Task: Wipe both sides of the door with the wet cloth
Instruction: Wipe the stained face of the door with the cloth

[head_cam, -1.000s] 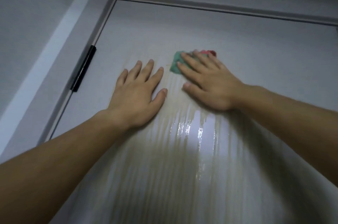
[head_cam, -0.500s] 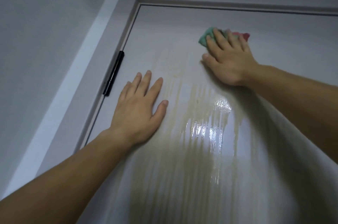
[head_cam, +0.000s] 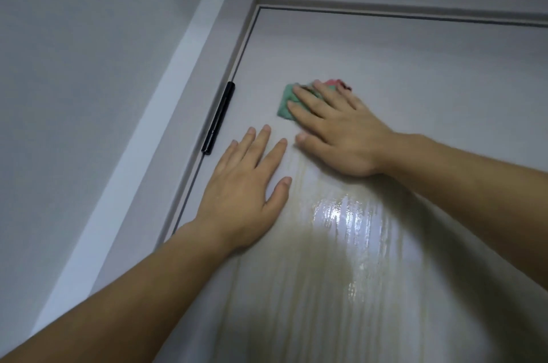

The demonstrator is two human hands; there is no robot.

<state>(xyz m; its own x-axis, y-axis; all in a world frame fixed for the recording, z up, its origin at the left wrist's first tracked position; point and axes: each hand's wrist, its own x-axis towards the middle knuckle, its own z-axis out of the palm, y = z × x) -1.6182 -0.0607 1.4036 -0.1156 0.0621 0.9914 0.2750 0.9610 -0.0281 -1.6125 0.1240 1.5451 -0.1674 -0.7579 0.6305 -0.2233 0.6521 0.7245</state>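
R hand (head_cam: pixel 341 137) is flat, fingers straight, pressing the green-and-red wet cloth (head_cam: pixel 285 103) on the door (head_cam: pixel 430 71) at frame centre, right of the black hinge (head_cam: pixel 218 117). Half a sec ago the cloth was higher & further right, near the top frame. It's swept back left toward L hand (head_cam: pixel 246 181), which lies flat on the panel, fingers spread, holding nothing. Wet streaks (head_cam: pixel 341 214) run down lower centre. Prob. side-to-side strokes on the hinge-side corner; other side can't be judged.

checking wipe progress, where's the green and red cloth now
In the head view, the green and red cloth sits upper centre on the pale grey door, pressed under the right hand, right of the black hinge and above the left hand.
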